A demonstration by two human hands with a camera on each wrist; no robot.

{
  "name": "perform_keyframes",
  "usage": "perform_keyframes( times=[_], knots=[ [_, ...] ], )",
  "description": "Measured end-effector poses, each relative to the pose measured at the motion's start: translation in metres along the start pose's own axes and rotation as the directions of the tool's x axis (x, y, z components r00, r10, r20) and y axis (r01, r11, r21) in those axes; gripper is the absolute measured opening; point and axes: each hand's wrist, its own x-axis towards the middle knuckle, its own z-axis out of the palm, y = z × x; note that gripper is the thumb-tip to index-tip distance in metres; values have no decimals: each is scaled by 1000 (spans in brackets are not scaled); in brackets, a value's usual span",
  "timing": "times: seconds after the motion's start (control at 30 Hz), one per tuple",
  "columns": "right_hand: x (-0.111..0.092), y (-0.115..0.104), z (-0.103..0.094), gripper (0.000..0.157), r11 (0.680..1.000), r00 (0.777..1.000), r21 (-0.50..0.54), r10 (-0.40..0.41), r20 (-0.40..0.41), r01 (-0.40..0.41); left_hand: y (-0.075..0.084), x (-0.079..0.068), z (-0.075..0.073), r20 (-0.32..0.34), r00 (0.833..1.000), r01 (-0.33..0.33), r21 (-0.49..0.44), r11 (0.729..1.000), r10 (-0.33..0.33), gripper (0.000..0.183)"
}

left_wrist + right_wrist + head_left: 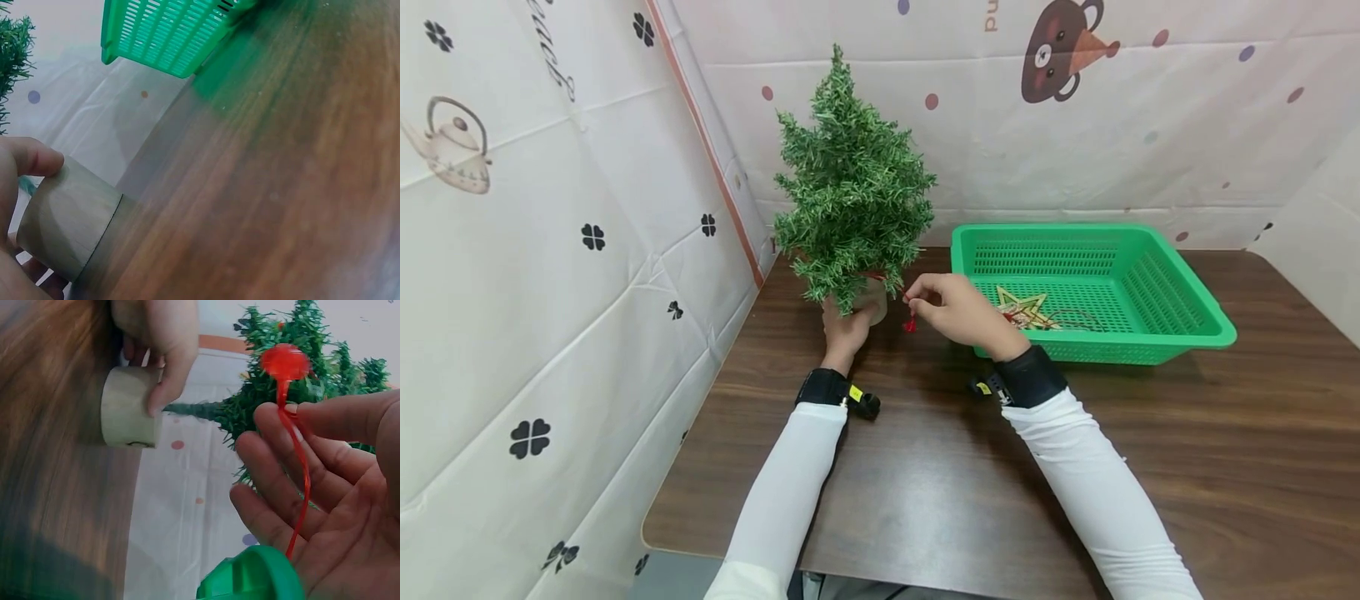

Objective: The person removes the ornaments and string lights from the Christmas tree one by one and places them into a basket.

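A small artificial Christmas tree (853,183) stands upright in a pale round pot (72,212) at the back left of the table. My left hand (847,329) grips this pot, with the thumb on its upper rim. Beside the tree's lower branches, my right hand (958,308) pinches a red cord (304,481) between thumb and forefinger; its other fingers are spread. A round, blurred red ornament (285,362) is on that cord, just past the fingertips in the right wrist view. In the head view a red tassel (911,325) hangs beneath the right fingers.
A green slotted plastic basket (1150,342) sits right of the tree, close by my right wrist. Inside it lie gold star ornaments (1022,308) and thin cords. The brown wooden table (910,492) meets printed sheeting (595,333) at its left and back.
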Motion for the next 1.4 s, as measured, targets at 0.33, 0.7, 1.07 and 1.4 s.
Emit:
perform_keyframes(
  times=[0.33, 0.7, 1.07, 1.4],
  knots=[
    [-2, -6, -5, 13, 1000, 994, 28, -8, -108, 11, 0, -1, -2, 34, 999, 38, 2, 999, -38, 104],
    [-10, -17, -22, 17, 997, 994, 18, -71, -87, 73, 4, -1, -2, 78, 993, 80, 114, 990, -89, 98],
    [-18, -35, -29, 19, 987, 987, 40, -158, 18, 157, 1, 2, -2, 40, 997, -76, 177, 981, 70, 85],
    [-24, -45, -32, 17, 974, 982, 124, -190, 3, 188, -1, 8, 1, 21, 951, -309, 170, 936, 310, 34]
  ],
)
